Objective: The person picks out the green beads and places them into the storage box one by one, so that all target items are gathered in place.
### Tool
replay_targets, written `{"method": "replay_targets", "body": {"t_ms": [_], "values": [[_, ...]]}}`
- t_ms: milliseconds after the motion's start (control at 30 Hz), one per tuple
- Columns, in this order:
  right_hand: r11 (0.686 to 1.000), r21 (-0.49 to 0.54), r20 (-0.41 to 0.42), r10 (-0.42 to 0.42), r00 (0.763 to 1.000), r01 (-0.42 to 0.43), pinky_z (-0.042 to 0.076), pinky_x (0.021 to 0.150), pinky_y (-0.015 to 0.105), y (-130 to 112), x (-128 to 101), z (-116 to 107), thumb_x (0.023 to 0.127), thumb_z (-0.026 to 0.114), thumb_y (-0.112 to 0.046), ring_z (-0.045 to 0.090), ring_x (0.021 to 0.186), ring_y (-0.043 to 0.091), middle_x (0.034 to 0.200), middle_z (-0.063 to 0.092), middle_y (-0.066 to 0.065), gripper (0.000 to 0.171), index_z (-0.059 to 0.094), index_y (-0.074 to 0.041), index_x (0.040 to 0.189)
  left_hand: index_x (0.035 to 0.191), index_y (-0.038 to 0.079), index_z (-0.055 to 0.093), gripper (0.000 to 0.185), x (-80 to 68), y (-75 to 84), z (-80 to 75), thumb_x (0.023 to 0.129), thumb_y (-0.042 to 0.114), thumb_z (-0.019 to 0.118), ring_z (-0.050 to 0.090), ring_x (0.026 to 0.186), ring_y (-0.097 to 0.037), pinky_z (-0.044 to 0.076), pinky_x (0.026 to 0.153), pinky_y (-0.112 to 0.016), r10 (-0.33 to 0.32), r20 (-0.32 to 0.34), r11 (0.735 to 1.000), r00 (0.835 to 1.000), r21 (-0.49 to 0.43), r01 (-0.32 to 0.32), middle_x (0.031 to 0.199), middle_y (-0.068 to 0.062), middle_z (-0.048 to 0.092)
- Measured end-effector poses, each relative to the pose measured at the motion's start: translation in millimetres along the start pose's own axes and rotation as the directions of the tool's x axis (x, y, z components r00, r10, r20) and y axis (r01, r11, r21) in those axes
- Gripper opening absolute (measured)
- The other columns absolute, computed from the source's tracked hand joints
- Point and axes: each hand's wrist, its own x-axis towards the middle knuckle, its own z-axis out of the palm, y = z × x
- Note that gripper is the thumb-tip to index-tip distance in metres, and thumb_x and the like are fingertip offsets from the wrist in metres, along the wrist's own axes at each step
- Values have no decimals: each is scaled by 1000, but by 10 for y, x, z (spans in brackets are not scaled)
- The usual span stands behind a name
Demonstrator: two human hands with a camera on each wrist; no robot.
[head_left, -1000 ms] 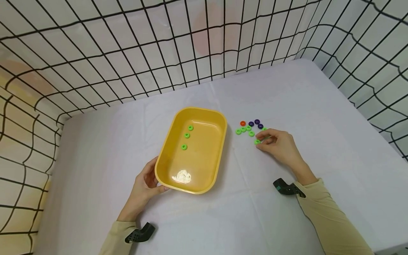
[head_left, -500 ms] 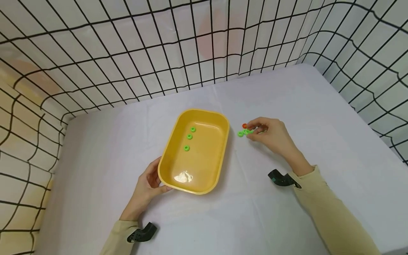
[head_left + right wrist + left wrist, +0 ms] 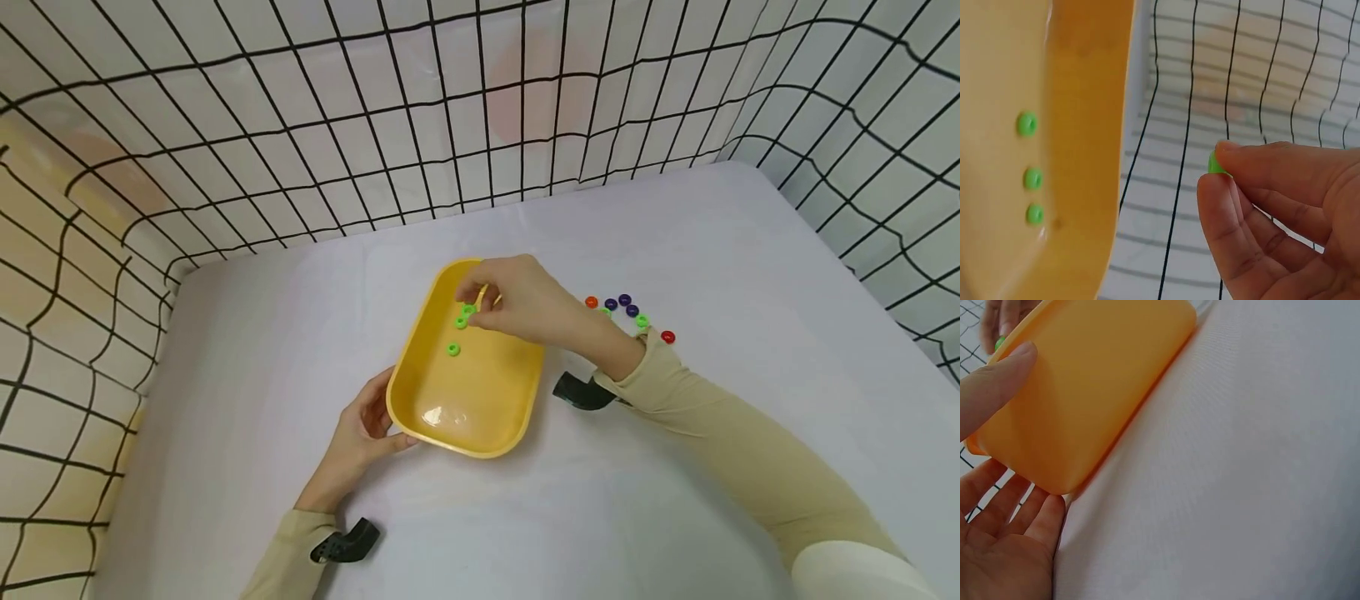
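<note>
Over the yellow tray (image 3: 517, 400), the right hand (image 3: 525, 300) pinches a green ring (image 3: 1215, 164) between thumb and fingertip; the left hand (image 3: 363, 429) grips the tray's near corner.

**What the views hide**

The right hand (image 3: 525, 304) covers the tray's (image 3: 480, 433) far rim and some loose rings (image 3: 626, 310) on the cloth. In the right wrist view only a sliver of the pinched green ring (image 3: 1214, 164) shows. The left wrist view cuts off the left hand (image 3: 1004, 550).
</note>
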Motion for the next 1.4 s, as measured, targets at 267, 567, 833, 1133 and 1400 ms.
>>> {"method": "replay_targets", "body": {"t_ms": [267, 567, 833, 1133, 1400], "values": [[970, -240, 229, 28, 973, 28, 47, 68, 20, -261, 319, 375, 77, 68, -8, 54, 76, 13, 84, 62, 1, 14, 66, -6, 91, 141, 6, 31, 85, 21, -3, -19, 69, -9, 74, 41, 124, -23, 37, 103, -24, 0, 1, 1000, 1000, 4, 0, 141, -12, 35], [932, -352, 312, 205, 928, -88, 48, 59, 19, -173, 479, 679, 70, 77, -11, 55, 70, 14, 77, 61, -1, 16, 65, -9, 81, 141, 8, 32, 85, 22, -1, -27, 69, -7, 75, 41, 123, -25, 37, 103, -26, -14, 17, 1000, 1000, -7, 15, 140, -13, 37], [938, -325, 357, 238, 903, -118, 45, 55, 19, -79, 528, 820, 68, 75, -5, 54, 67, 14, 72, 60, -1, 15, 63, -9, 76, 141, 6, 30, 86, 29, 8, -38, 69, -9, 74, 39, 126, -28, 36, 104, -26, 3, 25, 1000, 1000, -26, -2, 141, -16, 35], [937, -302, 374, 286, 882, -176, 39, 46, 18, 88, 588, 878, 66, 71, 2, 50, 60, 14, 63, 56, 0, 16, 60, -8, 68, 141, 5, 31, 86, 29, 9, -29, 68, -8, 75, 38, 126, -30, 36, 104, -26, 0, 24, 1000, 1000, -32, 1, 141, -17, 34], [918, -376, 368, 274, 889, -127, 37, 46, 19, 51, 579, 904, 69, 67, 2, 47, 58, 14, 63, 52, 0, 18, 55, -11, 69, 141, 6, 31, 86, 27, -6, -36, 68, -9, 74, 39, 126, -29, 36, 104, -25, 7, 20, 1000, 1000, -24, -6, 141, -18, 34]]}}
